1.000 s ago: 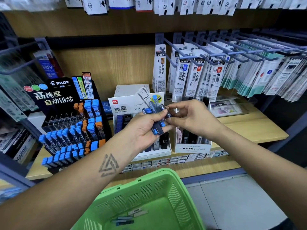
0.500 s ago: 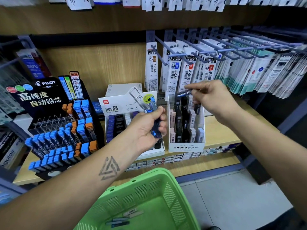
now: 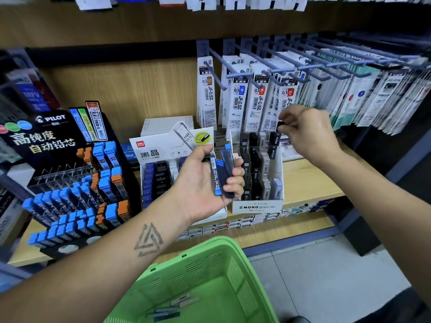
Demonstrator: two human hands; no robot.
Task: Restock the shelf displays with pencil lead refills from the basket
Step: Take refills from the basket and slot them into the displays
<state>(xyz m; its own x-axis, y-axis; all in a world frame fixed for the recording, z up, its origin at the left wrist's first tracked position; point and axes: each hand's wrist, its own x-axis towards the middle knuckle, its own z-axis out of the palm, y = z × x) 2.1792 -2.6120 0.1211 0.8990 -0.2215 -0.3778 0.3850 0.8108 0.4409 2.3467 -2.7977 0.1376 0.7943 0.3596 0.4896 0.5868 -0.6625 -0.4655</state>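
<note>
Right hand (image 3: 307, 134): now pinches one black lead refill (image 3: 280, 125) above the MONO display box (image 3: 257, 206), lifted from your left hand (image 3: 205, 180), which grips remaining blue refills (image 3: 221, 176); slotting pending.

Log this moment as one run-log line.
left hand: holds refill cases | right hand: pinches black case over MONO box | basket: refills remain

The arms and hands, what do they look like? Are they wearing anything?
Both arms are bare, with no sleeves, gloves, watch or rings showing. The left forearm carries a dark tattoo of interlocking triangle outlines, just below the wrist. The left hand and the right hand show no markings. The right forearm is plain too.
</note>
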